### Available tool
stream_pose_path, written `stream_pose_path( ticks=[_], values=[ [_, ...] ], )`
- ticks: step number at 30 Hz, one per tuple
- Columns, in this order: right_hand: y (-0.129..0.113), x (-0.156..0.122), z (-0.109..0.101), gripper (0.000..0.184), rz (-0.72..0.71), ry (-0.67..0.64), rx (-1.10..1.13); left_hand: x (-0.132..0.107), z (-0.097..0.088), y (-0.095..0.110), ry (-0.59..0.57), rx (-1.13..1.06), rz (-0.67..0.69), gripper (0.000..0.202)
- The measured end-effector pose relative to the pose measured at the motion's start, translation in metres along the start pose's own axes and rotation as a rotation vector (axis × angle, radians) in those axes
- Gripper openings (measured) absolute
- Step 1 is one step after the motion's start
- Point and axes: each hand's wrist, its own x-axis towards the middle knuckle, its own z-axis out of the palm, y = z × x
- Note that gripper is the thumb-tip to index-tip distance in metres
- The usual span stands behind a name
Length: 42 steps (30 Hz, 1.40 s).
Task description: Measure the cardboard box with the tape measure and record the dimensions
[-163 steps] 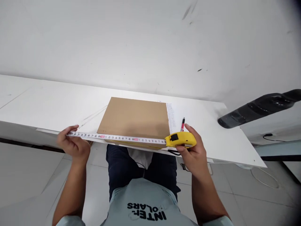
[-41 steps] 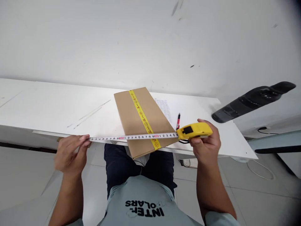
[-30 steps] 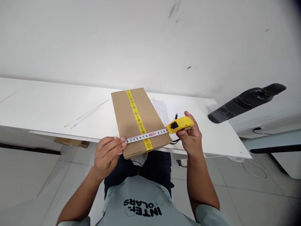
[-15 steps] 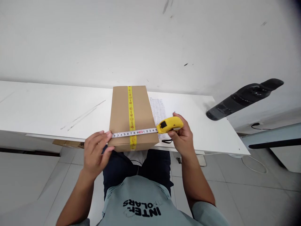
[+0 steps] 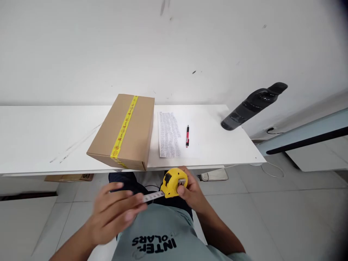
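Observation:
My right hand (image 5: 191,192) is wrapped round a yellow tape measure (image 5: 175,182) in front of the table edge. A short length of white blade (image 5: 153,197) sticks out of it to the left. My left hand (image 5: 115,214), slightly blurred, pinches the blade's free end between its fingers; the other fingers are stretched out. Beyond the hands, a closed brown cardboard box (image 5: 136,127) with yellow printed tape (image 5: 123,128) along its top sits turned at an angle on the white table. Neither hand touches the box.
A sheet of handwritten paper (image 5: 170,136) lies right of the box, with a red and black pen (image 5: 187,136) on its right part. A dark bottle-shaped object (image 5: 250,107) stands at the table's right end. The wall (image 5: 136,47) rises behind the table (image 5: 209,152).
Both hands have come off the box and drawn back toward my body with the tape measure. The blade has shortened. The box has turned, and the paper and pen are now uncovered.

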Motion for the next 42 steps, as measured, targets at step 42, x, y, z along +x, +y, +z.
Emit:
stream_pose_path(
  ticks=[42],
  values=[
    [-0.012, 0.181, -0.151, 0.029, -0.134, 0.197, -0.925, 0.036, 0.204, -0.020, -0.384, -0.190, -0.420, 0.058]
  ],
)
